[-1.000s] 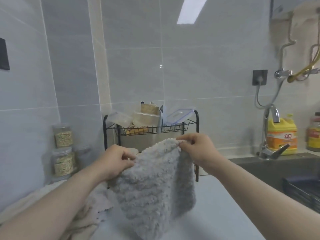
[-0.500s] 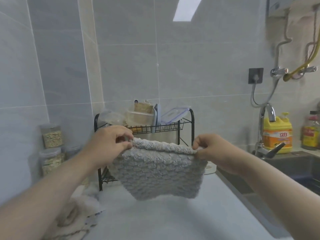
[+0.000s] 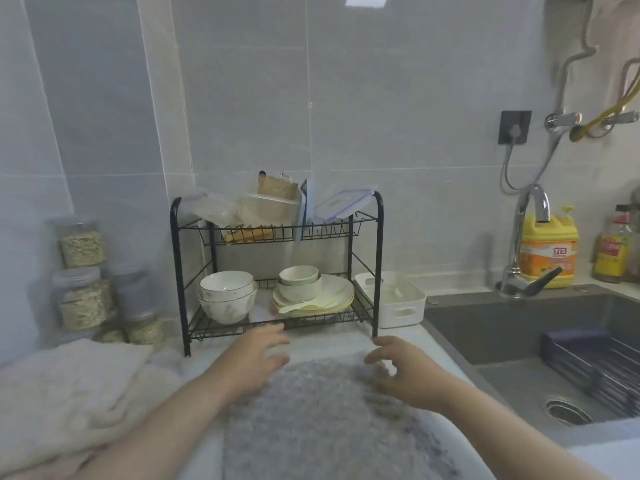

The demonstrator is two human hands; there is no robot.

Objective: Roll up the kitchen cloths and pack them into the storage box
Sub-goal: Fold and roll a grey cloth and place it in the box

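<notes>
A fluffy grey kitchen cloth [image 3: 322, 420] lies spread flat on the white counter in front of me. My left hand [image 3: 258, 362] hovers at its far left corner with fingers spread and relaxed, holding nothing. My right hand [image 3: 403, 370] is at the far right corner, fingers loosely bent over the cloth's edge, not gripping it. Both hands are motion-blurred. A pile of beige cloths [image 3: 65, 393] sits on the counter to the left. A white storage box [image 3: 394, 299] with cut-out handles stands to the right of the dish rack.
A black two-tier dish rack [image 3: 277, 261] with bowls and plates stands just behind the cloth. Stacked jars [image 3: 81, 275] line the left wall. The sink [image 3: 540, 344], tap [image 3: 526, 237] and a yellow detergent bottle [image 3: 549, 251] are on the right.
The grey cloth, held up in the air by both hands before, now lies flat on the counter. Both hands have let go of its top edge.
</notes>
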